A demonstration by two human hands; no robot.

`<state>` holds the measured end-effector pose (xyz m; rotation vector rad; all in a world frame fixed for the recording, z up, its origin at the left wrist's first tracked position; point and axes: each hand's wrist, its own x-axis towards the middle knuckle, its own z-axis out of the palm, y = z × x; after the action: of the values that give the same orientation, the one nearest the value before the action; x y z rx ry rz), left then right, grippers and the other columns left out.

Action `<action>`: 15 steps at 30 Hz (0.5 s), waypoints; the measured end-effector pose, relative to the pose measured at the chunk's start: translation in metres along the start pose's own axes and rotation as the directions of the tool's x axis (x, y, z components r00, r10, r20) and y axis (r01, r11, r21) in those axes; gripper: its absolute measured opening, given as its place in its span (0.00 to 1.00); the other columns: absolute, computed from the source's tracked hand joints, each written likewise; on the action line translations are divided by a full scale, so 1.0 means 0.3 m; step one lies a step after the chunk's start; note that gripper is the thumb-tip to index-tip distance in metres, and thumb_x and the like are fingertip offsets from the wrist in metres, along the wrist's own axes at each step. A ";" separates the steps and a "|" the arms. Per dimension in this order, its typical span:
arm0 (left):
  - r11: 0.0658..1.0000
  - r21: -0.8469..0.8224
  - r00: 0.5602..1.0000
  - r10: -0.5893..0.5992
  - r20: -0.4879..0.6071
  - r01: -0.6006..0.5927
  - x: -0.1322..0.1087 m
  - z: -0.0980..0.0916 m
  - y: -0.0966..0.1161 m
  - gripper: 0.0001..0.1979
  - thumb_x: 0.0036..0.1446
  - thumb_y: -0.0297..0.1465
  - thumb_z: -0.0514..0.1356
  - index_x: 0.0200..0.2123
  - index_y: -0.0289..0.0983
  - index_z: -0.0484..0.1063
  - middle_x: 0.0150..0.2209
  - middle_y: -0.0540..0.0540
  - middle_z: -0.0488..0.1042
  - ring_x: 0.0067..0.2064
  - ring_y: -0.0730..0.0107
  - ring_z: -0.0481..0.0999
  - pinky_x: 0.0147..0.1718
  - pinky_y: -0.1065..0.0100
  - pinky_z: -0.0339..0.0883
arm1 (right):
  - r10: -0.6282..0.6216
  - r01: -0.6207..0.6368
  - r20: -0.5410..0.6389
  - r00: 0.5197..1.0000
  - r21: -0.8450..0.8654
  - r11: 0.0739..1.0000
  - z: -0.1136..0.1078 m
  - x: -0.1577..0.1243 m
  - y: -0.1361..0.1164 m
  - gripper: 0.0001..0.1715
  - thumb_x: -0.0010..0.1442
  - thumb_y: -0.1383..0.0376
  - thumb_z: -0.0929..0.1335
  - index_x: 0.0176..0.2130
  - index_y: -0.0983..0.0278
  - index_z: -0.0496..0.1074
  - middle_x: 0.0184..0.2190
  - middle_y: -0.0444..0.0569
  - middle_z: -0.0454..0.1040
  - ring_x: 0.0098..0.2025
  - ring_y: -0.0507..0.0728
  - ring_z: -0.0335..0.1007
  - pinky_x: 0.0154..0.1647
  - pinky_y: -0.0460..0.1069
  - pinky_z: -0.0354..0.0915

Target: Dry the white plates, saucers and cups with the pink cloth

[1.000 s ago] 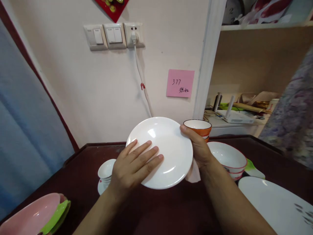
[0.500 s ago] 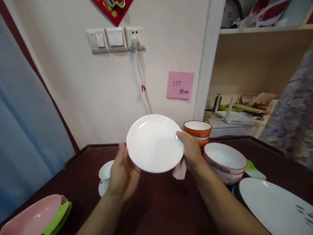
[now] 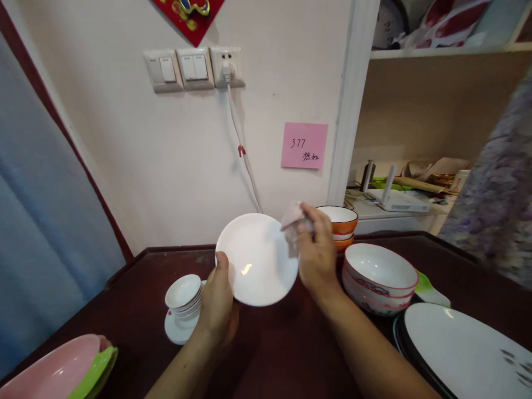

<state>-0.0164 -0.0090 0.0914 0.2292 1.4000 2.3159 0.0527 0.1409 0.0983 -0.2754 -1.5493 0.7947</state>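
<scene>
A round white plate (image 3: 257,260) is held up above the dark table, its upper face tilted toward me. My left hand (image 3: 218,296) grips its left edge, thumb on the face and fingers underneath. Bunched in my right hand (image 3: 318,252) is a pale pinkish cloth (image 3: 294,219), close to the plate's right rim; I cannot tell whether the cloth touches it. Left of my left hand, several small white bowls (image 3: 183,291) are stacked on a small white plate (image 3: 177,331).
Orange bowls (image 3: 344,227) and red-rimmed bowls (image 3: 380,288) are stacked at right, near large white plates (image 3: 465,349). A pink dish (image 3: 58,368) with green edging lies front left. The wall, with a plugged-in cord (image 3: 245,160), bounds the dark table (image 3: 266,360) behind.
My left hand has closed on the plate's left edge. My right hand has let go of the rim and lifted the cloth beside it. The plate has dropped slightly.
</scene>
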 end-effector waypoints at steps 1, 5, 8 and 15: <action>1.000 0.014 1.000 0.007 0.006 -0.007 -0.004 0.004 -0.011 0.29 0.58 0.48 0.57 0.54 0.32 0.70 0.47 0.34 0.78 0.52 0.54 0.75 0.53 0.58 0.68 | -0.048 0.054 0.114 0.992 -0.048 0.997 0.020 -0.028 -0.014 0.23 0.64 0.62 0.61 0.58 0.60 0.66 0.59 0.54 0.63 0.62 0.60 0.57 0.63 0.60 0.54; 0.997 0.065 0.996 0.039 0.079 -0.044 0.005 -0.001 -0.028 0.27 0.59 0.47 0.56 0.51 0.31 0.73 0.43 0.35 0.80 0.52 0.55 0.75 0.54 0.59 0.66 | -0.130 0.210 0.519 0.845 -0.099 0.973 0.097 -0.143 -0.069 0.26 0.64 0.67 0.59 0.61 0.66 0.62 0.65 0.57 0.57 0.69 0.63 0.44 0.67 0.64 0.45; 0.999 0.011 0.999 0.035 0.020 -0.035 0.045 -0.023 0.000 0.26 0.60 0.47 0.54 0.48 0.30 0.74 0.40 0.35 0.80 0.48 0.56 0.78 0.51 0.59 0.69 | -0.214 0.251 0.692 0.690 0.049 0.967 0.111 -0.174 -0.110 0.27 0.63 0.71 0.59 0.60 0.69 0.63 0.64 0.56 0.59 0.68 0.59 0.49 0.68 0.59 0.48; 0.975 -0.003 0.948 0.217 -0.233 -0.223 0.094 -0.030 0.097 0.25 0.61 0.46 0.54 0.51 0.31 0.71 0.43 0.37 0.80 0.45 0.58 0.79 0.46 0.61 0.72 | -0.248 0.284 0.742 0.622 0.081 0.955 0.078 -0.104 -0.020 0.26 0.58 0.75 0.60 0.53 0.61 0.72 0.58 0.49 0.69 0.62 0.55 0.60 0.64 0.56 0.58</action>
<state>-0.0527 -0.0156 0.1105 0.1140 1.5167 2.6148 0.0371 0.1102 0.0789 0.3109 -2.3275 0.6579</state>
